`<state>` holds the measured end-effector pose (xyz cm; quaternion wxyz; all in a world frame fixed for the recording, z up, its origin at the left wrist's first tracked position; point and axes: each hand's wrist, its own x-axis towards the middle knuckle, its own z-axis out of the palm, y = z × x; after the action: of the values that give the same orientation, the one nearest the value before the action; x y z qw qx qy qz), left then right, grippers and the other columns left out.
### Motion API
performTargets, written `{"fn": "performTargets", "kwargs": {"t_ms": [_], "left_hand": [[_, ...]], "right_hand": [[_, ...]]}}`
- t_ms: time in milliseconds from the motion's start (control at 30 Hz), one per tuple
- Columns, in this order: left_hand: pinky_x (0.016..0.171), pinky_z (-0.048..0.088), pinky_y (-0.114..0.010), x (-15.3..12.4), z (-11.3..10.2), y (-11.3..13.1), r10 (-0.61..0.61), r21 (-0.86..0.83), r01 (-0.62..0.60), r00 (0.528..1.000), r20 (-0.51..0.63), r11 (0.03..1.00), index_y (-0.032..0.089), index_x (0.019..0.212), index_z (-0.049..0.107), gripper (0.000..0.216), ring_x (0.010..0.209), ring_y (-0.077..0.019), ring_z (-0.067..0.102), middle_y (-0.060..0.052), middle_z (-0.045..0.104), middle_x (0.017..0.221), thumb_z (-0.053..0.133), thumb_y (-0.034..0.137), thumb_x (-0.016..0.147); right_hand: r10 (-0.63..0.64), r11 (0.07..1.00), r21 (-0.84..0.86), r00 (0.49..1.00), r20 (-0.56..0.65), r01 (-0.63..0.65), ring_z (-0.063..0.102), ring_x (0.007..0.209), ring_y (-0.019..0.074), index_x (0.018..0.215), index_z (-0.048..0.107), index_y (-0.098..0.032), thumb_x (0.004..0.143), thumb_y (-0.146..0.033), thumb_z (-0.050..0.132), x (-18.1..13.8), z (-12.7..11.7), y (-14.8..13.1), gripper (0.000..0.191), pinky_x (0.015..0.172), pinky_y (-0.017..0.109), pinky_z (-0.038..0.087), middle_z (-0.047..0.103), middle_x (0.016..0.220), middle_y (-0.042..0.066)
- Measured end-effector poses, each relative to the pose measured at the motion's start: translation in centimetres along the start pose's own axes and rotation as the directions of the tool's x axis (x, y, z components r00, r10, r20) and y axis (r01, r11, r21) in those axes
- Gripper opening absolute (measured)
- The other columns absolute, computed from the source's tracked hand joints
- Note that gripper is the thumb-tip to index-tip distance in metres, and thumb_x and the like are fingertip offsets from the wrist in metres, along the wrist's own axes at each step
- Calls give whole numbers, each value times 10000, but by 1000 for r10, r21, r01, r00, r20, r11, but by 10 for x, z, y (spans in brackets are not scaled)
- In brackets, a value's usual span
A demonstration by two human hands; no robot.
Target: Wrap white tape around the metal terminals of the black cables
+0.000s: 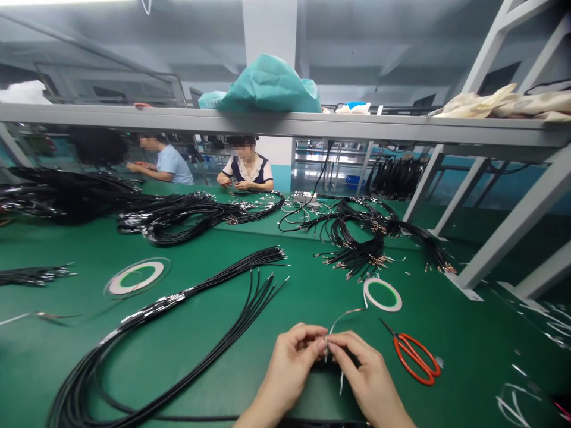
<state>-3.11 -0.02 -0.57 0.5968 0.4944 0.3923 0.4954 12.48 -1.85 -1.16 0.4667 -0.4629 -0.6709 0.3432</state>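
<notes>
My left hand (pixel 292 364) and my right hand (pixel 364 367) meet fingertip to fingertip near the front of the table, both closed in a pinch. Between the fingertips runs a thin white tape strip (pixel 338 321), with a loose end hanging below my right fingers. It leads back towards a flat tape roll (pixel 395 307) with a green centre. Something dark lies beneath the fingers, mostly hidden. To the right of my right hand, scissors (pixel 417 356) with orange handles rest on the table. A looped bundle of black cables (pixel 196 375) with shiny ends lies left of my left hand.
A second tape roll (pixel 154 270) lies on the green table (pixel 187 321) at left. More black cable bundles (pixel 172 217) spread along the back. A grey shelf (pixel 379 126) with slanted legs crosses overhead, carrying a teal cloth (pixel 272 86). Two people sit beyond; strip scraps (pixel 513 404) lie right.
</notes>
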Motion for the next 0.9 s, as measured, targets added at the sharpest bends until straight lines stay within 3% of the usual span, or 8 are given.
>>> {"fn": "performTargets", "kwargs": {"t_ms": [233,400,567,767,900], "left_hand": [[647,489,-241,-1,3,2,-54,-5,54,998,15,999,117,916,700,258,652,-137,623,-48,686,728,754,269,714],[640,483,-239,-2,2,-1,-20,-20,21,998,52,1000,120,890,700,220,654,-136,621,-52,694,719,730,280,741],[632,474,-226,0,0,-2,31,34,-30,999,-12,999,119,820,698,165,657,-128,608,-48,684,720,708,274,762],[615,477,-221,1,0,-1,-13,-39,13,1000,-16,999,115,815,676,192,620,-116,607,-29,675,683,745,267,722],[605,471,-219,-1,1,1,-9,-46,8,1000,-17,999,112,815,676,222,603,-116,611,-30,678,644,756,290,710]], "right_hand": [[90,995,53,993,-71,-86,638,829,231,918,687,-208,876,-386,565,1,0,8,220,749,277,489,700,877,62],[118,986,122,993,-3,-116,631,765,207,890,658,-180,882,-412,540,4,2,10,260,700,253,494,684,820,52],[82,991,107,996,22,-84,626,774,199,943,667,-193,885,-363,547,3,1,6,216,728,252,482,685,840,45],[101,993,73,994,-36,-98,631,797,209,911,665,-192,881,-381,546,2,2,8,226,734,253,482,686,857,58],[136,985,100,991,17,-137,637,756,200,930,651,-187,881,-415,535,1,3,17,261,709,252,496,684,833,56]]}}
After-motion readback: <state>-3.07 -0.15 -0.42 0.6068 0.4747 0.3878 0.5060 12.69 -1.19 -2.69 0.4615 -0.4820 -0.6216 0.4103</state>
